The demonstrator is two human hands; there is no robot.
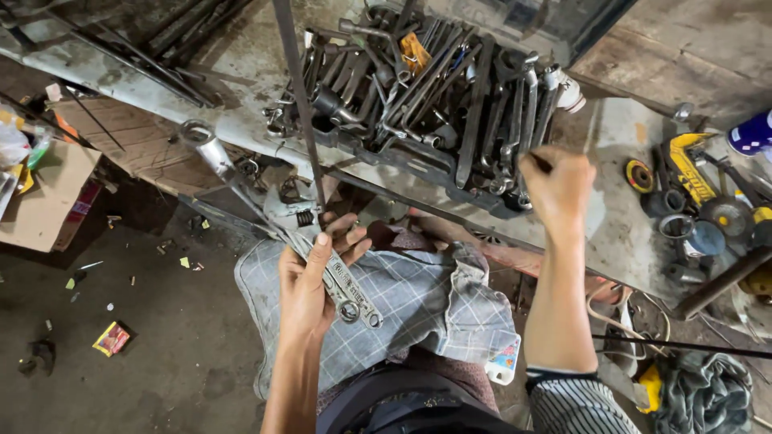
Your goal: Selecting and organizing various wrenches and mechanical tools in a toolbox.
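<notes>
Wrenches (342, 281) — grimy steel, bunched in left hand (310, 281); right hand (556, 186) fisted on something unclear.

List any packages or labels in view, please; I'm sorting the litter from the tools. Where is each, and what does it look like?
Cardboard box: far left, open, brown, flat-sided.
Small packet: on the floor lower left, flat, red and yellow.
Label: on a white container by the checked cloth, blue and red.
Can: right edge, round, blue and white.

dull grey metal wrenches (342, 281); checked cloth (418, 301); greasy steel tool pile (426, 88); worn bench (249, 72)
</notes>
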